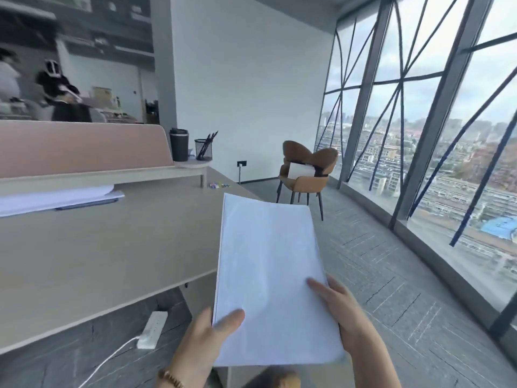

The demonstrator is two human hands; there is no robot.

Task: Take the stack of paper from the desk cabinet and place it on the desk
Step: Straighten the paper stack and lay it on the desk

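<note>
I hold a white stack of paper [270, 264] flat in the air with both hands, just past the right end of the beige desk [112, 247]. My left hand [207, 334] grips its near left corner, thumb on top. My right hand [344, 312] grips the near right edge, thumb on the sheet. The stack's far left corner hangs over the desk's right end. The desk cabinet is not clearly visible; something brown shows at the bottom edge below the stack.
More white papers [56, 198] lie on the desk under a low shelf [112, 175]. A black cup [179, 145] and pen holder [203, 149] stand on the shelf's end. A power strip [152, 329] lies on the floor. A brown chair [305, 169] stands by the windows.
</note>
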